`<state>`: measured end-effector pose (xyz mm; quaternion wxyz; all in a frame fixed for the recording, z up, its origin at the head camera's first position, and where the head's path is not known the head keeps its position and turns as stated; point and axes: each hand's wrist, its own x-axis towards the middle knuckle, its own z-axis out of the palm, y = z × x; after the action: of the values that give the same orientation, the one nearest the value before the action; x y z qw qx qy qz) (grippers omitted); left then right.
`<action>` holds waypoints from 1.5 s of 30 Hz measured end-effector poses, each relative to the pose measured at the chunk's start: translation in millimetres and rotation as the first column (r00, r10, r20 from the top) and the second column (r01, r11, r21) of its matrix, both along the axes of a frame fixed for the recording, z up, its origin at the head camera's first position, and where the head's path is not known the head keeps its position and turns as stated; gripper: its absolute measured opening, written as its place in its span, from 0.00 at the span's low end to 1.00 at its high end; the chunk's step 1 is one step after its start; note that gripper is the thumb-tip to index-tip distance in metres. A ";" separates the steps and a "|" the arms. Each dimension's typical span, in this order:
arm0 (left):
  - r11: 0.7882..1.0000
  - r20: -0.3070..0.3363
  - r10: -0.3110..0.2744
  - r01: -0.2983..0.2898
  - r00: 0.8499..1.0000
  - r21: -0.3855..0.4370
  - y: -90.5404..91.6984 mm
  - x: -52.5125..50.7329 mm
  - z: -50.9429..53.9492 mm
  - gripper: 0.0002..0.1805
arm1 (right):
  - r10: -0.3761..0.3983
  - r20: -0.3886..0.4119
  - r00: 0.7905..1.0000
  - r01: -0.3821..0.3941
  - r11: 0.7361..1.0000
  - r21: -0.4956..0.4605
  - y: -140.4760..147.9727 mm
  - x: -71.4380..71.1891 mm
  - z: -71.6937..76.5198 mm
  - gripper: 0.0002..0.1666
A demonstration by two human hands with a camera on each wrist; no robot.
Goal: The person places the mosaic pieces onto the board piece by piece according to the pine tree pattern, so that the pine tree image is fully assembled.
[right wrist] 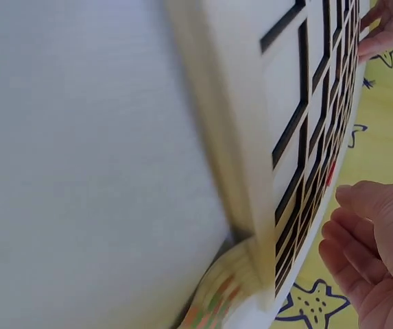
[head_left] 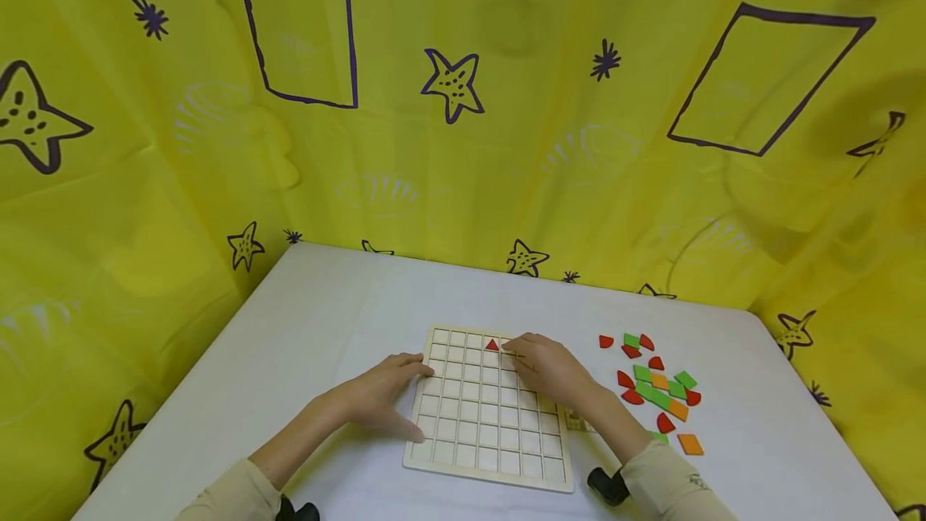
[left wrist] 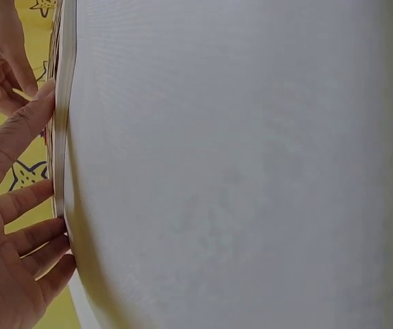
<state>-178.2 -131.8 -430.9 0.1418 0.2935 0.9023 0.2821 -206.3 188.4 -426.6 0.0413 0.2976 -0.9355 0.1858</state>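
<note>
A pale wooden grid board (head_left: 488, 473) lies on the table, with a red triangle (head_left: 492, 346) in a cell of its top row. My left hand (head_left: 379, 399) is at the board's left side, thumb and fingers spread; in the left wrist view, the fingertips of that hand (left wrist: 7, 240) touch the board's edge (left wrist: 62, 123). My right hand (head_left: 553, 368) is over the board's upper right part, just right of the triangle. The right wrist view shows this hand (right wrist: 381, 240) with fingers loosely bent and nothing visible between them and the thumb.
Loose red, green and orange pieces (head_left: 660, 381) lie scattered on the white table (head_left: 347, 288) right of the board. A partly hidden wooden item (head_left: 575, 422) sits beside the board's right edge, under my right forearm. A yellow patterned curtain (head_left: 506, 159) surrounds the table's back and sides.
</note>
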 end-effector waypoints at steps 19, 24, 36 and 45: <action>0.995 0.016 0.074 -0.073 0.997 -0.071 9.9 5.4 12.1 0.45 | -0.088 -0.086 0.992 0.082 0.993 -0.080 60.9 36.6 4.9 0.18; 0.995 0.008 0.073 -0.073 0.997 -0.070 10.2 3.8 11.3 0.45 | -0.121 -0.045 0.992 0.117 0.989 -0.094 76.2 42.4 7.0 0.18; 0.992 0.014 0.085 -0.083 0.996 -0.090 12.1 3.8 11.0 0.45 | -0.196 -0.132 0.972 0.180 0.975 -0.127 116.3 49.1 9.6 0.21; 0.991 0.023 0.093 -0.090 0.995 -0.103 12.7 4.1 11.0 0.46 | -0.298 -0.009 0.954 0.296 0.951 -0.086 141.9 46.9 9.1 0.21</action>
<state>-174.1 -119.1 -419.9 0.1558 0.2403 0.9260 0.2459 -159.5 330.3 -417.5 0.0914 0.1534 -0.9606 0.2130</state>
